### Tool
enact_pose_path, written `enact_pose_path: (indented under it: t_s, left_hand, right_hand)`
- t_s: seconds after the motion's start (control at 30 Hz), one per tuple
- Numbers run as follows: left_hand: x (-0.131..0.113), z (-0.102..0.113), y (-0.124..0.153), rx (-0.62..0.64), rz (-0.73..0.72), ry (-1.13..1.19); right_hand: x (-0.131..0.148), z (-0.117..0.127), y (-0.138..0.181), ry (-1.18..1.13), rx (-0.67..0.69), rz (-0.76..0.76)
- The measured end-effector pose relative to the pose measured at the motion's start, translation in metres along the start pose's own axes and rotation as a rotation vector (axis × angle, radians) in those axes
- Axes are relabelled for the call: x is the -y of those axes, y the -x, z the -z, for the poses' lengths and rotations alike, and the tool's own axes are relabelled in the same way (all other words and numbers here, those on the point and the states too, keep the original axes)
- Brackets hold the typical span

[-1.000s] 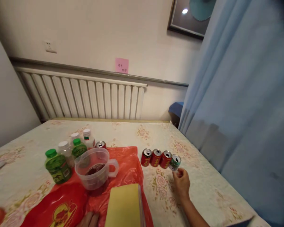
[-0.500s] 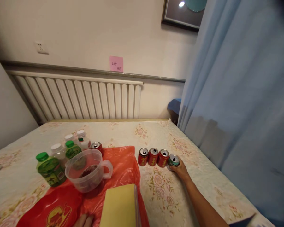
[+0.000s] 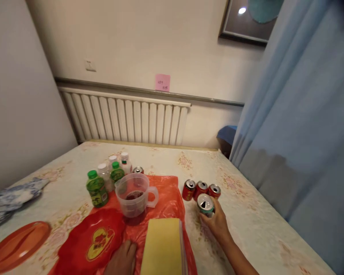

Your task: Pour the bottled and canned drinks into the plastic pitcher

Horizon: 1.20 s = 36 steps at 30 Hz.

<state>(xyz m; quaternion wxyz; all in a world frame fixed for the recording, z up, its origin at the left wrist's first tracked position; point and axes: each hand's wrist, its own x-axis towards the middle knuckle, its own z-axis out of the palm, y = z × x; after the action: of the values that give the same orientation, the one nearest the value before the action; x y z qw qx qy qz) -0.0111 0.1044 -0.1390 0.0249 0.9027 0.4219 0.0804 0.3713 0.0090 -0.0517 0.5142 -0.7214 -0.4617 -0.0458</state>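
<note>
Toward the right edge of the flowered tabletop (image 3: 163, 158), the right hand (image 3: 217, 222) grips the green can (image 3: 205, 206), its long axis nearly upright, before three red cans (image 3: 201, 188). The left hand (image 3: 122, 259) lies farther, toward the near edge; its grip I cannot tell.

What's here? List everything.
Jug: 1, clear, centre
Cans: 4, red, right and behind jug
Can: 1, green, right
Bottles: 5, green/clear, left
Plate, sheet: 1 each, red, front
Book: 1, yellow, front
Disc: 1, orange, left
Cloth: 1, blue-white, left
Tablecloth: 1, pale, beneath
Radiator, socket: 1 each, white, wall
Note: 1, pink, wall
Picture: 1, dark, wall
Curtain, cover: 1 each, blue, right
Left hand: 1, beside plate
Right hand: 1, holding green can
</note>
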Motion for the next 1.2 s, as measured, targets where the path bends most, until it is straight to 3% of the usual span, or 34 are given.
enact_pose_path:
  t_s: [0.13, 0.27, 0.43, 0.67, 0.9, 1.2]
  left_hand:
    - [-0.008, 0.006, 0.0, 0.038, 0.037, 0.034]
    - [-0.008, -0.002, 0.002, 0.019, 0.038, 0.068]
    - [-0.005, -0.016, 0.003, 0.03, 0.029, 0.066]
    - [-0.005, -0.026, 0.004, -0.044, -0.031, 0.059]
    - [-0.007, -0.022, 0.005, -0.017, -0.027, 0.072]
    - [-0.01, -0.016, 0.006, -0.015, 0.043, 0.157]
  right_hand:
    - [0.062, -0.029, -0.038, 0.016, 0.044, 0.292]
    - [0.123, -0.059, -0.074, 0.022, 0.128, 0.551]
    - [0.175, -0.092, -0.1, 0.142, 0.237, 0.83]
    - [0.203, -0.122, -0.114, 0.352, 0.245, 1.098]
    - [0.228, -0.123, -0.117, 0.485, 0.316, 1.276]
    - [0.244, -0.124, -0.116, 0.492, 0.373, 1.378]
